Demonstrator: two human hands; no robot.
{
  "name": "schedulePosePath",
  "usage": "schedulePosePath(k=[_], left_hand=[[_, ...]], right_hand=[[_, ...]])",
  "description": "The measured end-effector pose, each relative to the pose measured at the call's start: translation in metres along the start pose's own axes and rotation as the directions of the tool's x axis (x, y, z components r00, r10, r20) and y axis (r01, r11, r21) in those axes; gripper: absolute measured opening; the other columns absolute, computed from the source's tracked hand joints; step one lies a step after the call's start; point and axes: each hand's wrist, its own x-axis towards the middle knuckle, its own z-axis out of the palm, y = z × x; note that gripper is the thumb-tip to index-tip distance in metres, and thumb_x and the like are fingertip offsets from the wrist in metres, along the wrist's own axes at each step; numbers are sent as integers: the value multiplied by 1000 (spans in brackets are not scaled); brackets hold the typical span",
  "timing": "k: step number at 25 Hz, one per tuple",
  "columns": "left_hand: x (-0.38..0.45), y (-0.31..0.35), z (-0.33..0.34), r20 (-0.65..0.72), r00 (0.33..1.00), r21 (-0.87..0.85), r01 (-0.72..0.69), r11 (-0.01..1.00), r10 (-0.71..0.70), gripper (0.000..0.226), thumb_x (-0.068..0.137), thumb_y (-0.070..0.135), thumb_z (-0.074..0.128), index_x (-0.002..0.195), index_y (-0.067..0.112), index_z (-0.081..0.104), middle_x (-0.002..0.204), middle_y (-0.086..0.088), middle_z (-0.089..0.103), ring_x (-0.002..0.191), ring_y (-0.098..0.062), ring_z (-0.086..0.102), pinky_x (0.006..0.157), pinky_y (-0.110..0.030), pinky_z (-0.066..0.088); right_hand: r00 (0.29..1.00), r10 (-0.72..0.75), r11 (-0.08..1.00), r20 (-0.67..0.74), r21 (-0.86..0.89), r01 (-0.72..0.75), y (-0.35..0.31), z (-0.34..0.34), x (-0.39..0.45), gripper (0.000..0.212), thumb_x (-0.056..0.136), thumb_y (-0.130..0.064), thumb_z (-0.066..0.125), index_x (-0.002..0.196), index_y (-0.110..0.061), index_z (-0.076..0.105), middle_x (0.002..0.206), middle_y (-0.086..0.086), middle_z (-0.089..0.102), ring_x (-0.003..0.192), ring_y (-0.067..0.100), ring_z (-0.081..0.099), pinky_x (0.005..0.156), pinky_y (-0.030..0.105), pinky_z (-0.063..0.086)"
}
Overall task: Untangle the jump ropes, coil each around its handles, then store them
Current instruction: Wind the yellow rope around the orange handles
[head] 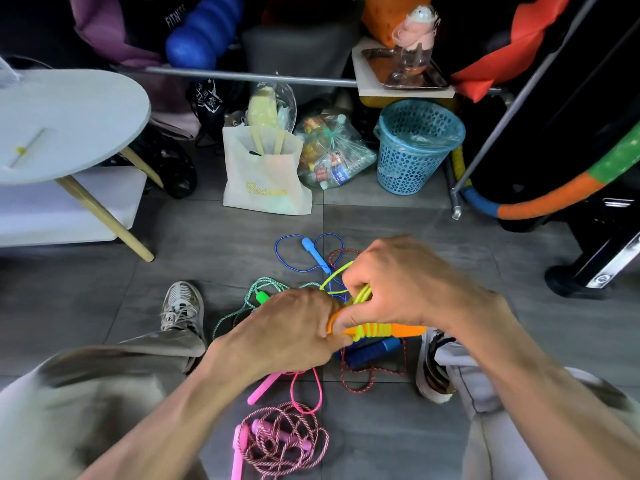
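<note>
My left hand grips one end of the orange handles, which lie level above the floor. Neon yellow-green rope is coiled in several turns around them. My right hand pinches the loose yellow-green rope just above the coil. Below on the floor lie a light blue handle with blue cord, a green handle with teal rope, a dark blue handle with red speckled rope, a pink handle with thin pink cord, and a pink twisted rope heap.
A white tote bag, a clear bag of bottles and a blue mesh basket stand beyond the ropes. A round white table is at the left. My shoes flank the pile on the grey tile floor.
</note>
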Motion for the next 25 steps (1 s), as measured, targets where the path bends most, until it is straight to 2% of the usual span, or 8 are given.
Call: schedulePosePath(k=[6, 11, 13, 15, 18, 20, 22, 25], left_hand=[[-10, 14, -11, 49, 996, -54, -69, 996, 71, 41, 89, 51, 57, 66, 28, 33, 65, 10, 43, 70, -15, 45, 66, -25, 31], [-24, 22, -16, 15, 981, 4, -196, 981, 196, 36, 95, 50, 50, 74, 29, 29, 80, 6, 55, 90, -17, 54, 68, -20, 24], [-29, 28, -17, -37, 972, -40, -233, 972, 232, 31, 95, 49, 50, 81, 28, 32, 93, 2, 61, 97, -14, 47, 68, -17, 22], [-33, 33, -18, -84, 948, -54, -311, 949, 306, 30, 95, 47, 52, 82, 27, 34, 84, 5, 56, 105, -9, 31, 70, -13, 21], [-32, 32, -20, -182, 876, -88, -467, 880, 447, 29, 82, 39, 73, 80, 27, 47, 75, 3, 56, 91, 0, 45, 63, 2, 27], [-35, 33, -20, -204, 875, -344, -483, 805, 438, 25, 76, 30, 79, 83, 27, 55, 75, 17, 58, 62, 11, 49, 59, 4, 28], [-38, 33, -21, -224, 913, -629, -402, 665, 340, 25, 75, 21, 82, 68, 34, 62, 53, 20, 51, 45, 6, 40, 48, -5, 30], [-36, 29, -33, -314, 937, -740, -342, 580, 153, 35, 74, 20, 81, 52, 32, 56, 46, 11, 40, 42, -3, 31, 43, -14, 26]], right_hand=[[960, -124, 811, 249, 583, -47, 16, -10, 0, 31, 78, -37, 79, 67, -13, 65, 53, -3, 44, 51, 7, 35, 52, 27, 29], [939, -134, 790, 316, 606, -91, 16, -8, 2, 31, 71, -39, 84, 66, -15, 65, 55, -3, 49, 53, 7, 39, 51, 26, 31], [923, -129, 820, 362, 563, -106, 16, -8, 3, 33, 69, -43, 84, 68, -16, 65, 57, -4, 52, 55, 8, 43, 54, 28, 34], [906, -167, 785, 389, 608, -116, 16, -6, 3, 31, 71, -41, 84, 68, -17, 64, 59, -1, 52, 57, 10, 44, 55, 29, 34], [876, -286, 668, 387, 737, -107, 14, -14, 2, 26, 75, -30, 81, 71, -13, 61, 60, -1, 51, 56, 10, 44, 52, 22, 35], [851, -379, 484, 363, 862, -151, 15, -16, -1, 22, 77, -19, 75, 77, -4, 59, 61, -5, 54, 55, 5, 47, 53, 15, 39], [909, -259, 332, 327, 914, -234, 26, 5, -5, 11, 80, -4, 69, 81, -5, 58, 65, -11, 61, 55, -3, 55, 61, 15, 49], [958, 240, 481, 159, 837, -260, 36, 44, -8, 15, 83, -15, 67, 83, -27, 58, 78, -14, 59, 67, -3, 56, 88, 37, 54]])
